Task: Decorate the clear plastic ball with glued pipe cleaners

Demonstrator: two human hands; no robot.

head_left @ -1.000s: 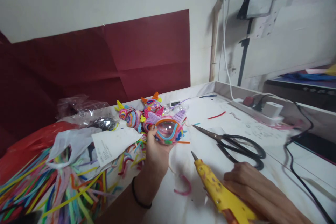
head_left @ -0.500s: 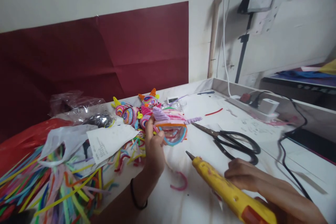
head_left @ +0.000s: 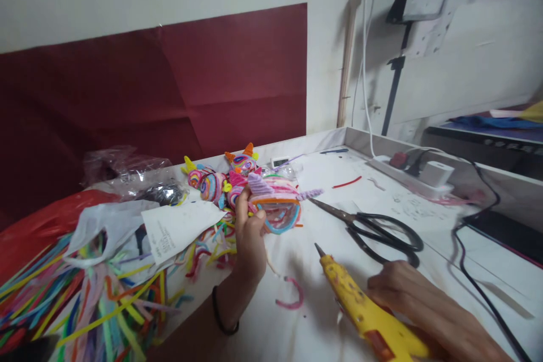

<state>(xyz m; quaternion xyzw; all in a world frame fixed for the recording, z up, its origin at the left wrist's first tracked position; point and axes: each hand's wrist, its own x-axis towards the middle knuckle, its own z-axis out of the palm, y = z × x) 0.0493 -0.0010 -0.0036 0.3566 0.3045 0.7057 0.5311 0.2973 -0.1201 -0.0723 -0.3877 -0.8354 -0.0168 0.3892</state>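
Observation:
My left hand (head_left: 249,240) pinches a fuzzy pipe-cleaner piece (head_left: 278,216) with pink, orange and blue edging, a lilac pointed part on top and a twisted lilac strand at its right. Its inside looks clear or hollow. At the lower right, my right hand (head_left: 424,302) is closed around a yellow glue gun (head_left: 358,308), fingers curled on its right side and partly hidden. The gun's dark nozzle points up and left, apart from the piece. Beyond my right hand lie black-handled scissors (head_left: 365,226). A curved pink pipe-cleaner scrap (head_left: 299,294) rests between the hands.
Several colourful pipe-cleaner figures (head_left: 212,186) sit behind my left hand. Loose pipe cleaners (head_left: 102,305), a white bag (head_left: 106,232) and a red bag (head_left: 46,218) fill the left. A power strip (head_left: 411,175) with cables runs along the right rim.
The glue gun's nozzle has shifted slightly right, and the gun now points more steeply upward. My left hand keeps hold of the piece in nearly the same place.

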